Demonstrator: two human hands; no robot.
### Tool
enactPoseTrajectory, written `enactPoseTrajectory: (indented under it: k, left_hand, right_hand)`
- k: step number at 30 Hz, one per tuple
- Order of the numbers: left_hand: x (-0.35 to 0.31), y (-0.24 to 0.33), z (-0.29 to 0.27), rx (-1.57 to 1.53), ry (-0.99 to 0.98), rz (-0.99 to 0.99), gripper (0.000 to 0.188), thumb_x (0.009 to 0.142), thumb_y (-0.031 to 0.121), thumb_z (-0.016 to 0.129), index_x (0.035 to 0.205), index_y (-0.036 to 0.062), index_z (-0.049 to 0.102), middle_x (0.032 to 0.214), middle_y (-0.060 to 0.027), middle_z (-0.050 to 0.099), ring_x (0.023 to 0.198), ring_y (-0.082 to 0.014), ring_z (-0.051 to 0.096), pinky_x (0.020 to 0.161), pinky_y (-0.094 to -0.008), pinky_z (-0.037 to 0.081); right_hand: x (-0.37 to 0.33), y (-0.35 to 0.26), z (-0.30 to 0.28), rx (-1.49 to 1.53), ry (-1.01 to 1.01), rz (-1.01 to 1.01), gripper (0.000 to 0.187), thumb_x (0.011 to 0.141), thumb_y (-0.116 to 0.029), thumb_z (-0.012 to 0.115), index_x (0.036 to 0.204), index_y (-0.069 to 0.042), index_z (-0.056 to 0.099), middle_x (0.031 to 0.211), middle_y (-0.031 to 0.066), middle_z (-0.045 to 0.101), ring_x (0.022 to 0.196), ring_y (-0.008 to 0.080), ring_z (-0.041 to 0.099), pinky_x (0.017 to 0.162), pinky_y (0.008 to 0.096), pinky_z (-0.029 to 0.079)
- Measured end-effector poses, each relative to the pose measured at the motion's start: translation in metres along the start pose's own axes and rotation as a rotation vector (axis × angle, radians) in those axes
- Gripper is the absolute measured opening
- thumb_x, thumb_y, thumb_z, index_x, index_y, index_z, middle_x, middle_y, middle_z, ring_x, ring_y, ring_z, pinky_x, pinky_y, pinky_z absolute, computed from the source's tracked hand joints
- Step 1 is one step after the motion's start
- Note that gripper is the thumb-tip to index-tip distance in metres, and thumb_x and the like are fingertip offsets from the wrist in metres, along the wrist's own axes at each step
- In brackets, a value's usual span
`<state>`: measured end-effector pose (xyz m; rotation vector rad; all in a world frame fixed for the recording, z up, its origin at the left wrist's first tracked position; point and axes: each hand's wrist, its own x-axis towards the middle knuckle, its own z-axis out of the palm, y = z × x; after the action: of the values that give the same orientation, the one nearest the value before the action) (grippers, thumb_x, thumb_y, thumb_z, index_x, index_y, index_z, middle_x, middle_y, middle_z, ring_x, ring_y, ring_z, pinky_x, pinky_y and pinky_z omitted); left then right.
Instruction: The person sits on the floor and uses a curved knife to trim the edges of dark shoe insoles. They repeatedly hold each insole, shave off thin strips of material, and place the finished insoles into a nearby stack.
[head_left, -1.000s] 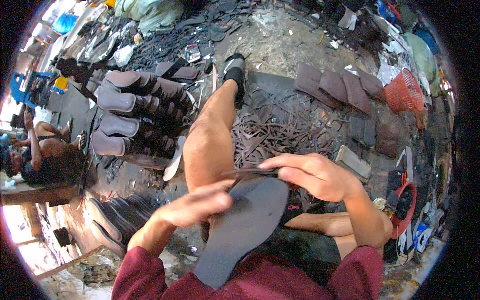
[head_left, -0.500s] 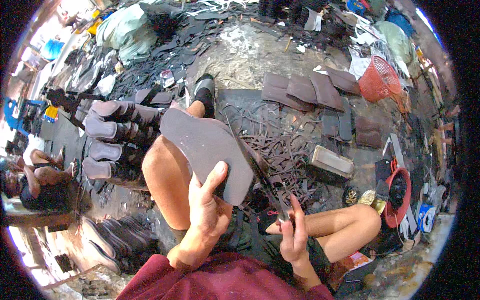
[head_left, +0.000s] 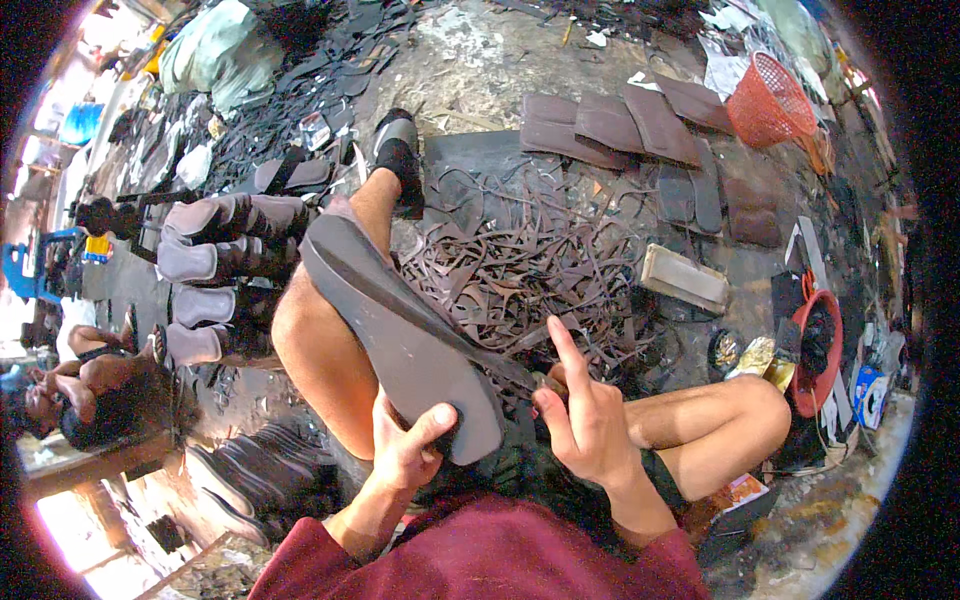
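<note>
Dark, scuffed floor (head_left: 465, 50) carries everything that is not in the hands, with a black sheet (head_left: 470, 155) laid on it in front of the person. Heaped over the near part of the sheet is a tangled pile of thin strips (head_left: 540, 270); brown slabs (head_left: 600, 125) lie by its far right corner.

Above all this, off the floor, the grey sole (head_left: 430, 360) slants across in front of the left leg (head_left: 325, 345), wide near end toward the body; whether it rests on the leg I cannot tell. The left hand (head_left: 405, 445) grips that near end, thumb flat on the upper face, the other fingers mostly hidden beneath.

At the sole's right edge the right hand (head_left: 595, 425) has its index finger raised and its thumb and folded fingers seemingly closed on the end of a thin dark piece (head_left: 520, 372), strip or blade, I cannot tell which.

For good work along that edge, I would hold the sole firm and well back from the piece, left thumb clear of its line, and let the right hand draw smoothly, close to the edge, without bending the sole.
</note>
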<state>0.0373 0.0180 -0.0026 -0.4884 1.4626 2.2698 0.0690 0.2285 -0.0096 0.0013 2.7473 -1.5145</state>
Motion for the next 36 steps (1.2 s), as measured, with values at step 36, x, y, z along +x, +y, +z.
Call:
enactPoseTrajectory:
  k: [36]
  left_hand:
    - [-0.016, 0.055, -0.038, 0.098, -0.234, -0.04, 0.031, 0.086, 0.016, 0.076, 0.112, 0.0011, 0.068, 0.106, -0.0051, 0.07, 0.092, -0.0132, 0.063, 0.084, -0.0293, 0.05]
  right_hand:
    - [-0.046, 0.028, 0.003, 0.002, -0.104, -0.187, 0.069, 0.095, -0.031, 0.06, 0.148, 0.001, 0.032, 0.08, 0.0123, 0.064, 0.068, 0.0306, 0.062, 0.062, 0.0413, 0.051]
